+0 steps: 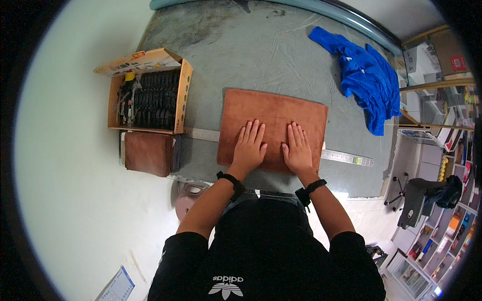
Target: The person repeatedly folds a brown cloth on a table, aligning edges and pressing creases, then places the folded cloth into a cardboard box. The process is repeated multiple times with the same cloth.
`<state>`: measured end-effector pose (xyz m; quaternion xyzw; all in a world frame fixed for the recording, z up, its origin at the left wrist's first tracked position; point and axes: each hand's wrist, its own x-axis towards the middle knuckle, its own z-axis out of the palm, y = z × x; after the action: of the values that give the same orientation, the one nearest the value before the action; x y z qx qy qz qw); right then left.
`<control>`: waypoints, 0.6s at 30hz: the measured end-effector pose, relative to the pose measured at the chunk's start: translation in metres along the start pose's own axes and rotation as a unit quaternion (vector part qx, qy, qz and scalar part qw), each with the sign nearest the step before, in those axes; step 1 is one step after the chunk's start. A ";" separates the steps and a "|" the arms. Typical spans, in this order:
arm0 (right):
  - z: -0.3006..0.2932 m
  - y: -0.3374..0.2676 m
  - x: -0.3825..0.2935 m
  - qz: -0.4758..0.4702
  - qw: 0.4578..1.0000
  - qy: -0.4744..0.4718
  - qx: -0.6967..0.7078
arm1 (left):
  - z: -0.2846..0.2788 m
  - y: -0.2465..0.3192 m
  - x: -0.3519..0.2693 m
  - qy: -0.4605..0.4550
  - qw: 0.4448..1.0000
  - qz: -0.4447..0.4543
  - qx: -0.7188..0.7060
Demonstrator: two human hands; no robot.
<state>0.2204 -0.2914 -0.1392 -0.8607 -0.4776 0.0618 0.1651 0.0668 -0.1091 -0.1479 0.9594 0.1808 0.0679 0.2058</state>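
A brown rectangular cloth (271, 107) with a short nap lies spread on the grey-green covered table (256, 52). Flat on its left half rests my left hand (250, 145), fingers extended and pointing away from me. My right hand (298, 147) presses palm down on the right half in the same way, its thumb apart from the fingers. Neither hand grips anything. Beneath the cloth runs a metal ruler (348, 157), whose two ends stick out at the left and right. The part of it under the cloth is hidden.
An open cardboard box (180, 98) packed with black items stands at the left. In front of it sits a stack of folded brown cloths (148, 152). A crumpled blue cloth (371, 79) lies at the far right. Rolled sheeting (339, 15) borders the back; a stool (184, 203) is below.
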 end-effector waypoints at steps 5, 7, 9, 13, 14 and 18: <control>0.003 -0.013 0.010 0.007 0.999 0.022 0.025 | -0.002 0.005 0.010 0.050 0.998 0.023 -0.021; 0.009 -0.018 0.020 -0.004 1.000 0.015 0.016 | 0.000 0.007 0.021 0.054 0.998 0.033 -0.026; 0.014 -0.024 0.030 -0.007 1.000 0.000 0.006 | 0.002 0.007 0.033 0.026 0.999 0.027 -0.027; 0.012 -0.025 0.040 0.017 0.999 -0.032 -0.005 | -0.001 0.008 0.044 -0.024 1.000 0.009 -0.006; 0.011 -0.023 0.045 -0.005 1.000 0.019 0.006 | -0.001 0.007 0.052 0.021 0.999 0.025 -0.018; 0.013 -0.007 0.079 0.013 0.998 0.054 -0.005 | -0.001 -0.010 0.091 0.101 0.995 0.024 -0.015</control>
<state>0.2541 -0.2185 -0.1451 -0.8699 -0.4567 0.0148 0.1855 0.1472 -0.0658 -0.1458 0.9486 0.1765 0.1716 0.1989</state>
